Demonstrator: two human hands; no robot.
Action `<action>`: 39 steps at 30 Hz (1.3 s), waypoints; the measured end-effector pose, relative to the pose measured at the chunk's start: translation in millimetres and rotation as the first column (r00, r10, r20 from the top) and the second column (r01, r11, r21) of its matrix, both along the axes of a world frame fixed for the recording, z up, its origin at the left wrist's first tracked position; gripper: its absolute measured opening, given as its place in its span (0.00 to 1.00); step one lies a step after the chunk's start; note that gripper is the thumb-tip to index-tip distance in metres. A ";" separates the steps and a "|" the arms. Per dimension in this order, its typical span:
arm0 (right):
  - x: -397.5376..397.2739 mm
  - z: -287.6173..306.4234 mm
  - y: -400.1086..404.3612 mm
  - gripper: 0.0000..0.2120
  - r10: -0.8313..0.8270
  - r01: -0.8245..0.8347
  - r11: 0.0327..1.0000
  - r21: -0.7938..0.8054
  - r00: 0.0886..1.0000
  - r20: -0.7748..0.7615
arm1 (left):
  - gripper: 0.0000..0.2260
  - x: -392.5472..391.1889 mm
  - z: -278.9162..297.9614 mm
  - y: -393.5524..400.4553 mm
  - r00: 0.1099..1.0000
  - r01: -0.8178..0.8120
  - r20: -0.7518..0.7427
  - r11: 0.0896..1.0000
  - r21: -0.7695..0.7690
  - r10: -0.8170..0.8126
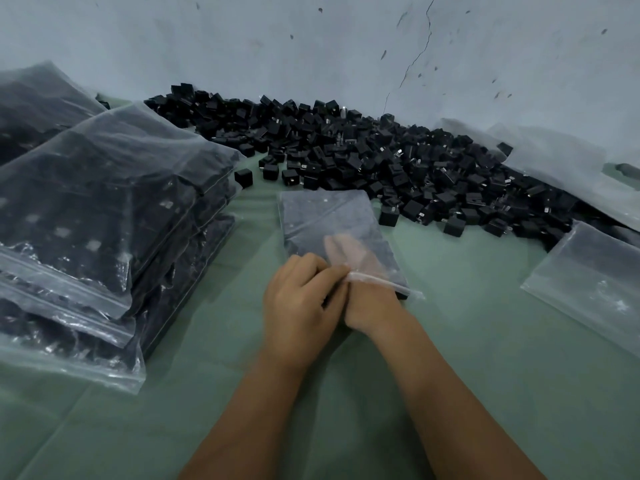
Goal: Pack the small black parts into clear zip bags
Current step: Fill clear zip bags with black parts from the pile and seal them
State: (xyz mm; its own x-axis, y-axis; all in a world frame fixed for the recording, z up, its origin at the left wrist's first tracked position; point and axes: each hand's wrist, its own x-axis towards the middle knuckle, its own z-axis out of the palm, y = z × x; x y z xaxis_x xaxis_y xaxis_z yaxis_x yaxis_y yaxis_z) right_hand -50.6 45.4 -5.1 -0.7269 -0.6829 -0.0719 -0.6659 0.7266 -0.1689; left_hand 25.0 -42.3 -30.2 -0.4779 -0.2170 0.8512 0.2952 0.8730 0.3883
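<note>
green cloth (450, 341) covers the whole surface, creased, fold lines running near the front left. back edge meets a pale blue-grey wall (242, 36), scuffed, w/ a thin crack (415, 53) coming down to the surface right of centre.

loose pile of black parts (363, 150) runs along the back edge against the wall, centre to right, a few strays out front on the cloth. stack of filled bags (104, 209) at the left edge, several high, zips facing front. empty bags (595, 282) at the right edge, more clear plastic behind them by the wall.

bag (332, 223) being filled lies mid-surface just in front of the pile, flat, dark w/ parts inside, mouth toward the person. left hand (301, 303) fingers curled, pinching the zip edge at its left end. right hand (367, 299) is in through the mouth, fingers (343, 251) showing thru the plastic, fairly straight; cant tell if they hold a part. hands touching each other.
</note>
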 end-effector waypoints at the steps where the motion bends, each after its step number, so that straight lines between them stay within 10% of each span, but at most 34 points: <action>1: -7.6 1.7 -7.0 0.21 -0.013 0.014 1.000 -0.021 0.999 0.049 | 0.04 -0.5 -0.2 0.7 1.000 0.009 -0.008 1.000 0.003 -0.009; 12: -64.3 -19.1 -74.2 0.33 -0.130 0.114 0.965 -0.235 0.990 -0.056 | 0.07 -6.9 -5.1 -2.4 0.998 -0.042 -0.049 0.998 0.051 0.044; 18: -62.3 -19.1 -67.3 0.24 -0.083 0.041 0.983 -0.180 0.970 -0.228 | 0.07 -7.9 -6.4 -5.0 0.998 -0.060 -0.007 0.993 0.101 0.061; 25: -69.4 -22.0 -72.0 0.32 -0.044 0.050 0.969 -0.240 0.999 0.032 | 0.06 -8.2 -8.7 -4.0 0.998 -0.064 -0.025 0.994 0.087 0.066; 39: -71.6 -19.5 -63.1 0.29 -0.072 0.070 0.985 -0.156 0.997 -0.009 | 0.06 -8.8 -6.0 -3.2 0.999 -0.039 -0.008 0.990 0.135 0.041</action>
State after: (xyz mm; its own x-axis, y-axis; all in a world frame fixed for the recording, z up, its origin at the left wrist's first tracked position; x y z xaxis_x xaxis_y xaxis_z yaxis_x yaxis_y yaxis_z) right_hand -122.2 -17.7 -24.6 -0.7740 -0.6318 0.0418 -0.6169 0.7376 -0.2744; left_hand 16.2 -45.6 -36.2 -0.4579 -0.3487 0.8178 0.2657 0.8242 0.5002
